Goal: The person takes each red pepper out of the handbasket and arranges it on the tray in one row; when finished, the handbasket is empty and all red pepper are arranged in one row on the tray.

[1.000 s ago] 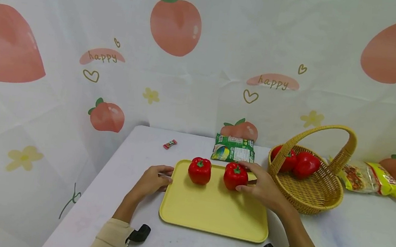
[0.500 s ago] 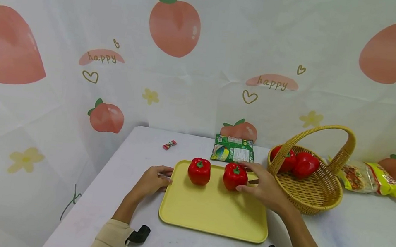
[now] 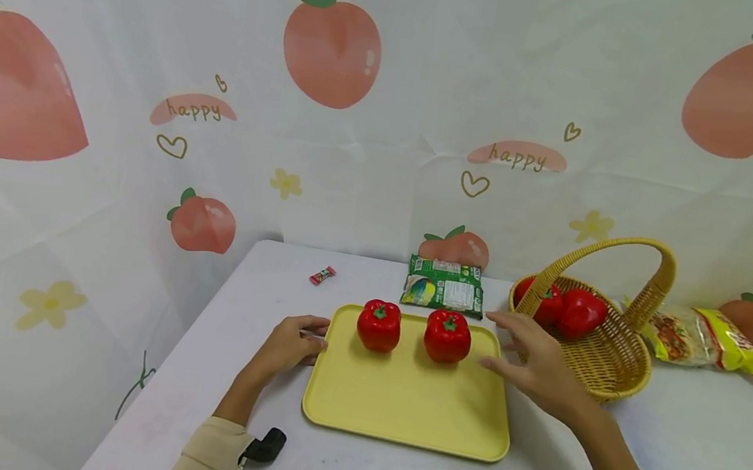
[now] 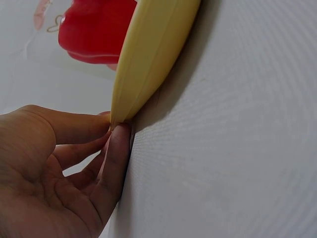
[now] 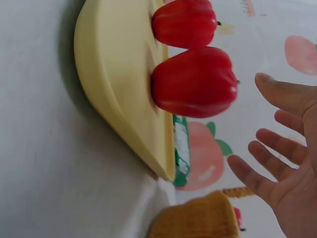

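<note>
A yellow tray [image 3: 407, 410] lies on the table and bears two red bell peppers, a left one [image 3: 379, 327] and a right one [image 3: 447, 338], side by side near its far edge. My left hand [image 3: 287, 346] pinches the tray's left rim between thumb and fingers, as the left wrist view shows. Just off the tray's right side, between the right pepper and the basket, hovers my right hand [image 3: 540, 366]. Its fingers are spread and hold nothing; in the right wrist view the open palm [image 5: 297, 193] stands apart from the peppers.
A wicker basket [image 3: 591, 366] with a tall handle stands right of the tray, red peppers [image 3: 582, 314] inside. Behind the tray lies a green packet [image 3: 444, 285], with a small red-wrapped candy [image 3: 323, 276] to its left. A yellow-and-clear bag [image 3: 709, 340] lies at far right.
My right hand has let go of the right pepper and moved right, away from it toward the basket. The left hand and the tray have stayed in place.
</note>
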Available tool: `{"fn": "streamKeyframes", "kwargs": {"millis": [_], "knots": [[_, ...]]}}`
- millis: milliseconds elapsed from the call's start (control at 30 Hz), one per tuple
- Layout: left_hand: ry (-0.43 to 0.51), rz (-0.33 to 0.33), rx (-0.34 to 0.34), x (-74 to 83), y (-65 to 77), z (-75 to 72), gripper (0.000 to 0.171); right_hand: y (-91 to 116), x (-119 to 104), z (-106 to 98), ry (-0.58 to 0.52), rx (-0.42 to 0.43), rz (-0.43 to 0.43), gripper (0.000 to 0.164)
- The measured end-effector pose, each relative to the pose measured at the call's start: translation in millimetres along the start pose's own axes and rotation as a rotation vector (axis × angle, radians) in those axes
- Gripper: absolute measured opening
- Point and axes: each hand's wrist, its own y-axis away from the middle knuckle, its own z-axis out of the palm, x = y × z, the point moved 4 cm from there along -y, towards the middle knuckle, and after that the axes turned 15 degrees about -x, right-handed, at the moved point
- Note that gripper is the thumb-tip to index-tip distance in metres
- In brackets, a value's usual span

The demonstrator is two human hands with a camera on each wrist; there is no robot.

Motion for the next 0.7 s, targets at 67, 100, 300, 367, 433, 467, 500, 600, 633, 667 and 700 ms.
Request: {"fn": "streamKeyframes", "kwargs": {"millis": [67, 100, 300, 367, 433, 467, 500, 600, 633, 667, 700], "knots": [[0.002, 0.001, -0.001, -0.1, 0.0, -0.1, 0.043, 7, -3, -8, 0.026, 0.035, -0.045, 0.067], [0.002, 0.002, -0.002, -0.1, 0.1, -0.1, 0.043, 11, -4, -12, 0.036, 0.055, -0.065, 0.068], [0.003, 0.002, -0.006, 0.1, 1.0, -0.2, 0.042, 31, -7, -41, 0.083, 0.146, -0.142, 0.075], [0.007, 0.000, -0.004, 0.6, 1.2, -0.4, 0.042, 36, -6, -49, 0.108, 0.164, -0.150, 0.076], [0.005, -0.001, -0.004, 0.7, 1.2, -0.3, 0.042, 41, -3, -56, 0.120, 0.176, -0.147, 0.077], [0.003, -0.001, -0.004, 1.0, 1.4, -0.1, 0.042, 44, 0, -59, 0.125, 0.183, -0.134, 0.077], [0.003, -0.001, -0.004, 1.1, 1.3, 0.0, 0.042, 46, 2, -63, 0.127, 0.185, -0.117, 0.076], [0.001, -0.002, -0.002, 1.4, 1.2, 0.4, 0.042, 50, 10, -71, 0.115, 0.180, -0.052, 0.071], [0.001, -0.003, -0.002, 1.6, 1.3, 0.5, 0.042, 52, 13, -74, 0.113, 0.175, -0.021, 0.069], [0.000, -0.003, 0.000, 1.7, 1.3, 0.6, 0.042, 52, 15, -77, 0.101, 0.166, 0.006, 0.066], [0.000, -0.003, 0.001, 1.7, 1.2, 0.6, 0.042, 53, 18, -80, 0.088, 0.161, 0.040, 0.064]]}}
